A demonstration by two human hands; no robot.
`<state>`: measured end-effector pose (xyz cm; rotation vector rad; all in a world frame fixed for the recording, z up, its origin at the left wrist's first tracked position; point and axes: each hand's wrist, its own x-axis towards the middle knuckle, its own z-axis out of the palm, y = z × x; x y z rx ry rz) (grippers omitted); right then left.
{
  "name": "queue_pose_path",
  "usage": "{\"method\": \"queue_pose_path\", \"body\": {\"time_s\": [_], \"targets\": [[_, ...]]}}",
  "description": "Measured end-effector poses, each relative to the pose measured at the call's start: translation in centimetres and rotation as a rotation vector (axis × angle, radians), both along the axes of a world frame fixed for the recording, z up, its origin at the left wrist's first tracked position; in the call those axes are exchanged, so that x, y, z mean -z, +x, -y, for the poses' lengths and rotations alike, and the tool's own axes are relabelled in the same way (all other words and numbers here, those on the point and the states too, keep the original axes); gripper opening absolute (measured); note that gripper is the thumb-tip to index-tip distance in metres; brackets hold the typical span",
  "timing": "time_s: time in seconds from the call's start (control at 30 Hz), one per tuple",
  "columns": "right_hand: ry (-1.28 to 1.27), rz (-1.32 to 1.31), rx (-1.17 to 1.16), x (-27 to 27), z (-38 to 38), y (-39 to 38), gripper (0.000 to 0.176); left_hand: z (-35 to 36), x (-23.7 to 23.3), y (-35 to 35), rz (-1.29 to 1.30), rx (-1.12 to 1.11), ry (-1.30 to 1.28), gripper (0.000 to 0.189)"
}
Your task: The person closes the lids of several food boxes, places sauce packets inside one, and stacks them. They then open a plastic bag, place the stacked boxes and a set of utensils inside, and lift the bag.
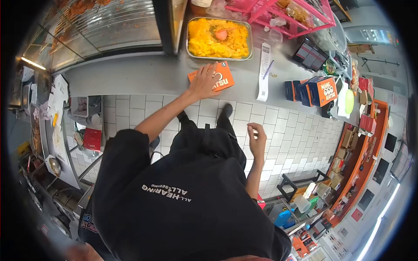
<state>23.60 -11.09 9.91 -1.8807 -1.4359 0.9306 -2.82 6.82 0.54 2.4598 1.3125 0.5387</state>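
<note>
My left hand [202, 81] lies over the top of an orange takeaway box [225, 77] near the front edge of the steel counter, its fingers wrapped across the lid. Part of the white lettering on the box is covered by the fingers. Just behind the box stands a metal tray [251, 41] heaped with yellow food [204, 37], with a pinkish piece in its middle. Off to my right side, my right hand [257, 137] hangs over the tiled floor, loosely curled with fingers apart and nothing in it.
On the counter [130, 78] are a long paper receipt [264, 71] with a pen [268, 68], several orange and black boxes [325, 91], a tablet [310, 54] and a pink basket [283, 21]. A glass display case [109, 26] stands at the left. A black stand [300, 182] rises behind at right.
</note>
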Motion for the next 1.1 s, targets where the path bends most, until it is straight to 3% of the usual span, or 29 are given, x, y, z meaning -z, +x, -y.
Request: {"method": "queue_pose_path", "body": {"time_s": [0.07, 0.13, 0.17, 0.2, 0.23, 0.27, 0.3, 0.33, 0.37, 0.4, 0.47, 0.57, 0.73, 1.1], "targets": [[0.134, 0.099, 0.113, 0.5, -2.1, 5.0, 0.011, 0.5, 0.3, 2.1, 0.025, -0.046, 0.064, 0.066], [0.373, 0.319, 0.416, 1.9, -3.8, 13.8, 0.014, 1.1, 0.6, 4.1, 0.054, -0.111, 0.125, 0.070], [0.542, 0.174, 0.632, 2.8, -4.9, 19.0, 0.024, 1.7, 0.8, 4.4, -0.002, -0.158, 0.125, 0.072], [0.552, 0.196, 0.741, 1.7, -6.2, 24.0, 0.031, 2.0, 0.9, 5.0, -0.068, -0.221, 0.132, 0.074], [0.561, 0.213, 0.862, 0.8, -7.8, 28.2, 0.024, 2.5, 1.2, 6.1, -0.093, -0.281, 0.151, 0.074], [0.639, 0.671, 0.596, 4.9, -7.6, 38.2, 0.029, 3.0, 1.7, 6.6, -0.056, -0.292, 0.143, 0.072], [0.421, 1.286, 0.538, 7.5, -8.6, 45.9, 0.032, 3.4, 1.5, 6.6, -0.027, -0.321, 0.142, 0.070], [0.568, 1.039, 0.584, 5.7, -10.0, 46.8, 0.032, 3.8, 0.4, 7.1, -0.068, -0.354, 0.093, 0.068], [0.448, 1.332, 0.526, 7.9, -10.3, 52.2, 0.037, 3.9, -0.9, 8.0, -0.101, -0.387, 0.039, 0.065], [0.499, 1.658, 0.083, 13.4, -9.7, 64.4, 0.041, 4.2, -1.7, 8.0, -0.105, -0.402, 0.035, 0.064], [0.417, 1.294, 0.380, 10.8, -12.9, 62.9, 0.041, 4.0, -0.6, 8.9, -0.135, -0.433, 0.092, 0.062], [0.352, 0.983, 0.483, 10.0, -14.1, 58.9, 0.041, 4.2, 0.8, 9.6, -0.137, -0.478, 0.129, 0.061], [0.323, 0.801, 0.434, 10.4, -16.2, 51.7, 0.041, 4.3, 0.6, 11.0, -0.094, -0.502, 0.087, 0.060], [0.317, 0.566, 0.275, 12.5, -19.6, 44.3, 0.041, 4.4, 1.0, 11.5, -0.087, -0.508, 0.129, 0.067]]}}
